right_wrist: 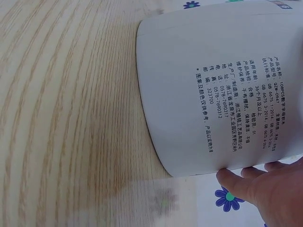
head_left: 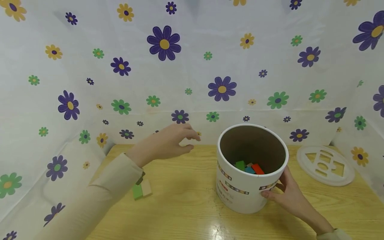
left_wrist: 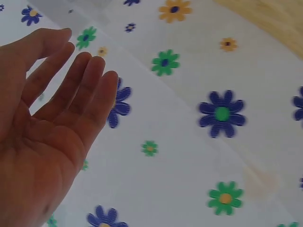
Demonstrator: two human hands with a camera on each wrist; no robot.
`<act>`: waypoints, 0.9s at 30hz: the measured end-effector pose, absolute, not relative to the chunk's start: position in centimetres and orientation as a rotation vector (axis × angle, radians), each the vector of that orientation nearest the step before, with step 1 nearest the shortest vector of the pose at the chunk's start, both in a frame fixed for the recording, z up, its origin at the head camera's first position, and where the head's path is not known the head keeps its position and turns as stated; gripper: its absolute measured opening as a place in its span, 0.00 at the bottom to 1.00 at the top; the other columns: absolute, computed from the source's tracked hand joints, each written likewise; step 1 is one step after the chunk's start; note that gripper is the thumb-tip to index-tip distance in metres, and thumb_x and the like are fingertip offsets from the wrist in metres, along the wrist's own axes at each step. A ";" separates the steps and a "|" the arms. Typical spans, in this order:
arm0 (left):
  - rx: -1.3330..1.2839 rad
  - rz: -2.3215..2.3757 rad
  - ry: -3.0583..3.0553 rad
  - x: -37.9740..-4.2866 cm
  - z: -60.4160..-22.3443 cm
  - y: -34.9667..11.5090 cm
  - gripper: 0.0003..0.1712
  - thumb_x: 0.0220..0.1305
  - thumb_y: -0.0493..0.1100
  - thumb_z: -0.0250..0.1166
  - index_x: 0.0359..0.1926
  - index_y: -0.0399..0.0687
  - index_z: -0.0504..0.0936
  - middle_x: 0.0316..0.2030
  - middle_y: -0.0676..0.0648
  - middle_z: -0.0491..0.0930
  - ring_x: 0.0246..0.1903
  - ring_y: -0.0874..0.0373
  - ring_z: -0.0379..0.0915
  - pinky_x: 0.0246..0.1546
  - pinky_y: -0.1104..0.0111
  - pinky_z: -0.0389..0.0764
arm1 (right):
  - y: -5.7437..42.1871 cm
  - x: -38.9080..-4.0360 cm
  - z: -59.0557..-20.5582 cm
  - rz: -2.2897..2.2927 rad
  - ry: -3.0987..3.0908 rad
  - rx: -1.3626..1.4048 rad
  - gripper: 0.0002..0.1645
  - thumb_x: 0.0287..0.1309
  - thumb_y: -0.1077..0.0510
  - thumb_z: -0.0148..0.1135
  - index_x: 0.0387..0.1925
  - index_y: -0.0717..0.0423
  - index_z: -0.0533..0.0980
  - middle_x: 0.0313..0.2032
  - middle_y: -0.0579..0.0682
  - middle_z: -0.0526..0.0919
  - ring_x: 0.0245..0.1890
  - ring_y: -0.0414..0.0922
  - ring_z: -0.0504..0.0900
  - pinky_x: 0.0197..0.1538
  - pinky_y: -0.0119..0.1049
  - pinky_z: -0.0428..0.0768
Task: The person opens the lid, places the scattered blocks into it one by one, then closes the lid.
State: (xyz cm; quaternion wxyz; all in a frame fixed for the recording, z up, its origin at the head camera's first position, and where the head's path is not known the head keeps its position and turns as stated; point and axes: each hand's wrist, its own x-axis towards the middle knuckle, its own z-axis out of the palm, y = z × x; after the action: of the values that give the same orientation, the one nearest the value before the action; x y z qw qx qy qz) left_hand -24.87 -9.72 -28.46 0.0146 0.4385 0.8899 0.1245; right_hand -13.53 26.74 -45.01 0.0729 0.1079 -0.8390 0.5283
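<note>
A white round bucket [head_left: 240, 196] with printed labels stands upright on the wooden table, its top uncovered. Inside lie several coloured wooden blocks [head_left: 250, 169], among them green, blue and red ones. My right hand [head_left: 289, 191] holds the bucket's right side, thumb at the front and fingers round the back; fingertips [right_wrist: 229, 182] rest along its wall in the right wrist view. My left hand [head_left: 168, 141] is raised left of the bucket with nothing in it; its fingers are loosely bent, the palm [left_wrist: 52, 137] bare. Below the left forearm, a green block [head_left: 137, 192] and a plain wood block [head_left: 146, 187] lie side by side.
A white round lid [head_left: 325, 165] with shaped cut-outs lies on the table at the right, beside the bucket. White cloth [head_left: 192, 70] with printed flowers walls in the table [head_left: 180, 206] at the back and both sides.
</note>
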 end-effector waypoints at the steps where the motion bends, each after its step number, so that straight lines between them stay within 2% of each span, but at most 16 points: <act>1: 1.348 0.389 2.768 -24.8 -29.0 -10.5 0.15 0.68 0.38 0.67 0.55 0.46 0.86 0.52 0.47 0.85 0.51 0.55 0.81 0.54 0.61 0.84 | 26.7 -13.5 -45.0 1.592 -2.519 0.329 0.63 0.52 0.65 0.76 0.80 0.48 0.47 0.68 0.62 0.67 0.60 0.27 0.72 0.53 0.30 0.81; 6: 1.228 0.310 2.731 -24.2 -31.9 -14.4 0.14 0.68 0.39 0.67 0.54 0.46 0.85 0.51 0.47 0.85 0.48 0.55 0.81 0.52 0.61 0.85 | 26.6 -13.5 -44.8 1.599 -2.528 0.327 0.62 0.54 0.64 0.76 0.80 0.48 0.47 0.69 0.61 0.68 0.59 0.25 0.71 0.54 0.35 0.80; 12: 1.039 0.260 2.703 -23.8 -36.0 -18.6 0.13 0.67 0.40 0.68 0.51 0.47 0.86 0.49 0.48 0.84 0.48 0.53 0.80 0.51 0.58 0.84 | 26.5 -13.5 -44.8 1.597 -2.531 0.313 0.62 0.54 0.64 0.76 0.80 0.47 0.47 0.69 0.60 0.68 0.59 0.26 0.71 0.53 0.28 0.79; 17: 0.916 0.286 2.670 -24.1 -39.8 -21.5 0.13 0.67 0.37 0.65 0.51 0.42 0.85 0.47 0.44 0.83 0.49 0.47 0.80 0.54 0.52 0.83 | 26.5 -13.5 -44.8 1.592 -2.544 0.305 0.62 0.54 0.63 0.76 0.80 0.46 0.46 0.70 0.60 0.68 0.60 0.27 0.72 0.53 0.28 0.79; 20: 0.747 0.317 2.642 -24.1 -41.4 -22.5 0.15 0.65 0.37 0.67 0.52 0.41 0.85 0.45 0.44 0.82 0.45 0.50 0.78 0.55 0.51 0.81 | 26.5 -13.5 -44.8 1.600 -2.548 0.299 0.62 0.55 0.62 0.75 0.80 0.45 0.47 0.70 0.59 0.68 0.60 0.27 0.72 0.54 0.32 0.79; 23: 0.690 0.301 2.645 -23.9 -42.5 -23.3 0.16 0.61 0.42 0.72 0.49 0.44 0.85 0.41 0.47 0.80 0.39 0.55 0.73 0.49 0.54 0.81 | 26.5 -13.5 -44.9 1.601 -2.557 0.285 0.62 0.55 0.62 0.76 0.80 0.44 0.47 0.70 0.58 0.68 0.59 0.27 0.71 0.54 0.32 0.79; 27: 0.783 0.266 2.668 -23.7 -43.2 -23.9 0.18 0.56 0.47 0.76 0.46 0.46 0.85 0.37 0.49 0.78 0.36 0.58 0.72 0.43 0.58 0.81 | 26.7 -13.5 -44.9 1.584 -2.564 0.273 0.62 0.55 0.62 0.76 0.80 0.45 0.46 0.71 0.59 0.67 0.60 0.27 0.71 0.53 0.29 0.79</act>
State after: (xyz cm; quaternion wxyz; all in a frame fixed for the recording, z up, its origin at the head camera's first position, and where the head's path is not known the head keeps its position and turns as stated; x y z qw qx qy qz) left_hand -23.70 -23.89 -43.24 0.1734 0.2761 0.9407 0.0938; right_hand -13.46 26.65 -44.94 0.0578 0.0902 -0.8458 0.5226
